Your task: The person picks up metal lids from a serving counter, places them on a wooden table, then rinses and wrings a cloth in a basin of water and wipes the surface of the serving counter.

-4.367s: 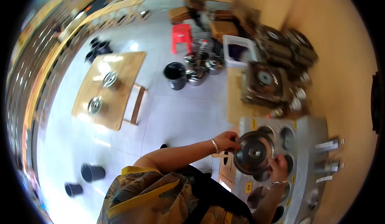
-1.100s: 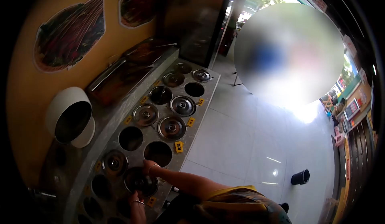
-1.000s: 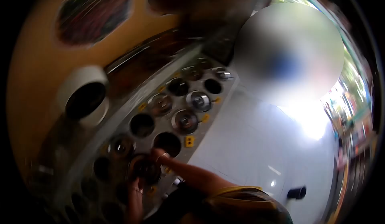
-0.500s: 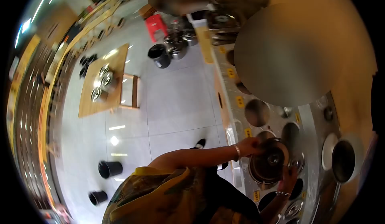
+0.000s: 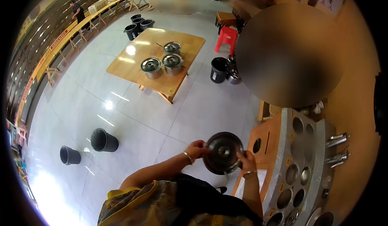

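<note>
A dark, round lidded pot (image 5: 223,161) is held out before my body, over the floor beside the counter. The lid is seen from above, with a round knob at its centre. My left hand (image 5: 197,149) grips the pot's left rim, its fingers closed there. On the opposite side my right hand (image 5: 246,161) is closed on the right edge, thumb over the rim. The underside and contents of the pot are hidden. Close by on the right, the counter (image 5: 279,153) has several round wells with yellow labels.
A wooden table (image 5: 129,62) carries three lidded metal pots (image 5: 173,62). Black buckets (image 5: 104,140) stand on the floor at left, and another black bucket (image 5: 219,70) is near a red stool (image 5: 227,39). Far off, a person (image 5: 77,13) is beside a long wooden bench.
The lidded pot has been lifted from the counter and carried left, held in both hands. My view has turned away from the counter toward the room and the wooden table.
</note>
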The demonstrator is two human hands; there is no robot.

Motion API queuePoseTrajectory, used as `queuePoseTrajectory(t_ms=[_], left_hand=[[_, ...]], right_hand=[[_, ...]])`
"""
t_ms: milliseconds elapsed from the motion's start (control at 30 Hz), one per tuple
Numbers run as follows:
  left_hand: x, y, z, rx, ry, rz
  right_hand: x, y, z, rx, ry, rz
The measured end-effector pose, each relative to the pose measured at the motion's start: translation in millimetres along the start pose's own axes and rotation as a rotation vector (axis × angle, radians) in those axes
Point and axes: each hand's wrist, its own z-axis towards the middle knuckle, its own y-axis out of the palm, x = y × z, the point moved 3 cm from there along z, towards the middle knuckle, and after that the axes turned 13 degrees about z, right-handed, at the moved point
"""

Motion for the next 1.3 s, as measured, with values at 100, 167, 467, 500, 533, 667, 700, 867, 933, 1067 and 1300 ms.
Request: queuePoseTrajectory(t_ms=[100,167,467,500,533,667,700,867,933,1067,1300], left_hand=[[10,-90,6,0.129,0.054,-0.114],[15,-140,18,0.313,0.017,-0.133],[68,-311,129,0.653,0.12,-0.462],[76,-328,146,0.674,0.108,-0.456],[81,-344,157,0.72,0.082,-0.479],[87,-407,205,0.85,-0.082,-0.447],[89,-414,214,0.891,-0.121,-0.452],[82,-449,246,0.906,-0.137,-0.534],[90,-458,254,0.863,-0.09,-0.548],[102,-472,264,0.837,-0.027,-0.521],[117,-462,241,0.983,-0.007,-0.505]], right_hand=[[26,86,61,-0.123,0.137,0.025],[45,130,105,-0.173,0.195,-0.02],[87,301,297,-0.325,0.34,-0.043],[87,319,320,-0.325,0.351,-0.035],[104,327,351,-0.343,0.361,-0.078],[125,370,421,-0.35,0.466,-0.279],[126,378,432,-0.355,0.483,-0.285],[137,398,467,-0.338,0.515,-0.186],[145,404,482,-0.343,0.453,-0.247],[153,411,497,-0.375,0.324,-0.263],[153,387,476,-0.329,0.406,-0.093]])
